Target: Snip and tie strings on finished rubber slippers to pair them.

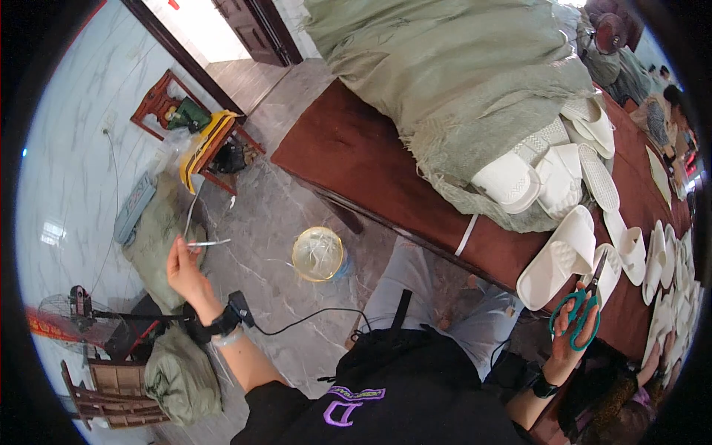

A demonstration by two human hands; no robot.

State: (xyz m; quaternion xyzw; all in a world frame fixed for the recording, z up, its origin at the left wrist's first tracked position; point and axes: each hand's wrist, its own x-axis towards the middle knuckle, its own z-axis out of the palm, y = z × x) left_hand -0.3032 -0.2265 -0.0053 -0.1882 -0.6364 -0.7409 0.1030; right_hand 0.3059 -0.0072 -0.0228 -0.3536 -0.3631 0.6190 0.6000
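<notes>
My left hand (185,268) is raised over the floor at the left, its fingers pinched on a thin white strip (212,243) that sticks out to both sides. One end curls upward from the fingers. My right hand (569,334) holds scissors (586,302) with teal handles, the dark blades pointing away over the brown table. Close beyond the blades lie white slippers (558,259) with a woven-look pattern. More slippers (512,182) spill from the mouth of a large green woven sack (452,81) on the table.
A bin (317,254) with a yellow rim and white scraps inside stands on the floor between my left hand and the brown table (334,141). Another white strip (466,235) hangs at the table edge. A chair (200,133), full sacks (182,371) and a fan (74,322) line the left. Other people (667,119) are at the right.
</notes>
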